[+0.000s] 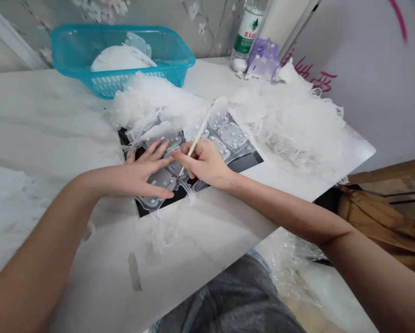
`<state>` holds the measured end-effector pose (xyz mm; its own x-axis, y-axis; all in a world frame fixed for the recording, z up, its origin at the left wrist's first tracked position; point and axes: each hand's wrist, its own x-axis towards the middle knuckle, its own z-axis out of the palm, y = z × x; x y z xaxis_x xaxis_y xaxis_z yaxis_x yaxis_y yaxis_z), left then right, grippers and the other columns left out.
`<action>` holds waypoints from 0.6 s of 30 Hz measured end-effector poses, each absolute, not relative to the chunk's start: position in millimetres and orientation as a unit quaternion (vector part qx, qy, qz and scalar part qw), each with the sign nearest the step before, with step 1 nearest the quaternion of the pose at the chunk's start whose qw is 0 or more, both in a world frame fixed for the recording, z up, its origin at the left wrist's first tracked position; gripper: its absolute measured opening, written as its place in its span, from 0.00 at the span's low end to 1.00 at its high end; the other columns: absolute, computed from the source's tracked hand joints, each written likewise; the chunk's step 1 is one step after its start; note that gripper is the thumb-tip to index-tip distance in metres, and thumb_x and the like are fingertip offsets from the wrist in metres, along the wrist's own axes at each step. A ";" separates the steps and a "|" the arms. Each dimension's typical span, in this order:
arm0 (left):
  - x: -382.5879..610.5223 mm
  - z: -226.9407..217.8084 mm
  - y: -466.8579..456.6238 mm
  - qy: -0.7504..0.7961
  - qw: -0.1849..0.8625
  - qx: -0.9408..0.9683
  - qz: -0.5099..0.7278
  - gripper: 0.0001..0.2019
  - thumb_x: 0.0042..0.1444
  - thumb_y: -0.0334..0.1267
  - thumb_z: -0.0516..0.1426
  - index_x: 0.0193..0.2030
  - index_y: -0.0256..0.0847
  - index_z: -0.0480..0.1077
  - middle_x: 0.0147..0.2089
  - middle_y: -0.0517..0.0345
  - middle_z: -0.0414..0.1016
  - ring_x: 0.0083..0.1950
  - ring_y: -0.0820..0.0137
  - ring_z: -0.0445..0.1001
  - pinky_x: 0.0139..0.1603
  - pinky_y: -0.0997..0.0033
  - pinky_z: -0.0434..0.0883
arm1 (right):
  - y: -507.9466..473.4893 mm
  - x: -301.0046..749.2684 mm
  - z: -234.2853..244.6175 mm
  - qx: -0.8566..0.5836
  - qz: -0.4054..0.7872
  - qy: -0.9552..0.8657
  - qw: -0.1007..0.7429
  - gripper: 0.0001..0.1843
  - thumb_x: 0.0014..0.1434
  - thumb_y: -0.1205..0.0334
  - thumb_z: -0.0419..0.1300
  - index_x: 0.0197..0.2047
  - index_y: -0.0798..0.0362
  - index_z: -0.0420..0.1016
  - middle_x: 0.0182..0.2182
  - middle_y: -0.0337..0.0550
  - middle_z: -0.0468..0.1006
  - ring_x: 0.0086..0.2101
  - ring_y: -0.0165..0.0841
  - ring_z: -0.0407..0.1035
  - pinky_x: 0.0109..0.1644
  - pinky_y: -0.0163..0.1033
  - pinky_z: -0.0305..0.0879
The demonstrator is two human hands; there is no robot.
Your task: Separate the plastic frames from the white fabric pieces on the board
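The left hand (138,169) lies spread flat, fingers wide, on translucent dotted moulded pieces (161,181) atop a black sheet (145,209) near the middle of the tabletop (55,120). The right hand (204,164) pinches a slender white stick (198,135), fingers narrow. Beyond lie soft, stringy white loops (290,125), then a turquoise plastic basket (181,58).

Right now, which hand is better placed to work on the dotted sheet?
Likely the right hand: it holds a thin white stick over the dotted sheet, while the left hand lies spread on it.
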<state>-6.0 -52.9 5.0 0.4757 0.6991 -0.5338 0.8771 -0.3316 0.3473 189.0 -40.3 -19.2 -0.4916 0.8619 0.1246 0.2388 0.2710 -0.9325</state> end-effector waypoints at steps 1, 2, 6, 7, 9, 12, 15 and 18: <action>-6.3 4.3 -52.4 0.489 0.307 0.804 -0.142 0.53 0.49 0.69 0.50 0.73 0.49 0.28 0.73 0.59 0.11 0.71 0.47 0.14 0.65 0.35 0.26 | -40.7 188.8 -20.7 -0.373 0.476 -0.725 0.330 0.24 0.60 0.47 0.57 0.19 0.53 0.60 0.10 0.31 0.63 0.15 0.22 0.57 0.24 0.31 0.56; -6.7 3.6 -52.1 0.487 0.309 0.806 -0.137 0.53 0.49 0.69 0.51 0.73 0.50 0.29 0.73 0.60 0.11 0.71 0.47 0.14 0.65 0.35 0.26 | -41.2 188.5 -22.1 -0.362 0.482 -0.727 0.328 0.24 0.60 0.48 0.57 0.19 0.53 0.60 0.10 0.31 0.63 0.15 0.22 0.58 0.24 0.31 0.56; -8.7 1.6 -52.1 0.482 0.313 0.809 -0.122 0.52 0.48 0.68 0.54 0.73 0.54 0.32 0.73 0.60 0.12 0.71 0.44 0.14 0.63 0.32 0.26 | -43.2 187.3 -25.5 -0.304 0.507 -0.741 0.318 0.21 0.60 0.52 0.57 0.20 0.53 0.61 0.12 0.32 0.65 0.16 0.23 0.58 0.23 0.30 0.56; -8.8 1.4 -52.3 0.483 0.313 0.809 -0.118 0.51 0.48 0.68 0.54 0.73 0.55 0.33 0.73 0.60 0.12 0.71 0.44 0.15 0.63 0.32 0.26 | -43.4 187.1 -25.7 -0.296 0.511 -0.744 0.313 0.20 0.61 0.53 0.57 0.21 0.53 0.62 0.12 0.32 0.65 0.16 0.23 0.58 0.23 0.30 0.56; -8.0 1.5 -52.7 0.487 0.313 0.808 -0.112 0.50 0.48 0.67 0.54 0.73 0.56 0.34 0.73 0.59 0.13 0.71 0.43 0.16 0.63 0.31 0.26 | -43.3 187.1 -25.7 -0.291 0.512 -0.747 0.307 0.18 0.61 0.55 0.57 0.22 0.54 0.64 0.12 0.32 0.66 0.16 0.23 0.58 0.23 0.30 0.56; -4.8 3.0 -52.9 0.491 0.312 0.805 -0.120 0.51 0.48 0.65 0.55 0.73 0.55 0.35 0.73 0.57 0.12 0.71 0.43 0.17 0.63 0.31 0.26 | -42.8 187.6 -25.7 -0.291 0.510 -0.747 0.311 0.19 0.61 0.56 0.57 0.21 0.54 0.65 0.13 0.34 0.67 0.17 0.23 0.59 0.24 0.30 0.57; -3.5 6.3 -54.0 0.495 0.307 0.801 -0.138 0.54 0.45 0.63 0.59 0.73 0.52 0.34 0.73 0.55 0.11 0.71 0.43 0.15 0.62 0.32 0.26 | -43.3 188.0 -25.2 -0.281 0.511 -0.751 0.310 0.22 0.61 0.52 0.57 0.19 0.55 0.66 0.13 0.35 0.66 0.17 0.23 0.60 0.23 0.30 0.56; -9.1 10.8 -56.3 0.485 0.308 0.810 -0.117 0.52 0.48 0.58 0.60 0.73 0.51 0.34 0.73 0.55 0.13 0.72 0.46 0.18 0.64 0.35 0.26 | -45.1 187.6 -22.6 -0.282 0.520 -0.745 0.309 0.24 0.60 0.51 0.59 0.17 0.56 0.66 0.11 0.34 0.65 0.15 0.22 0.56 0.20 0.30 0.53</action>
<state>-9.1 -56.3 10.8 0.5014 0.7145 -0.4879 0.8582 -0.3393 0.3851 187.6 -45.1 -22.6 -0.6497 0.7416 0.1671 0.0990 0.3005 -0.9486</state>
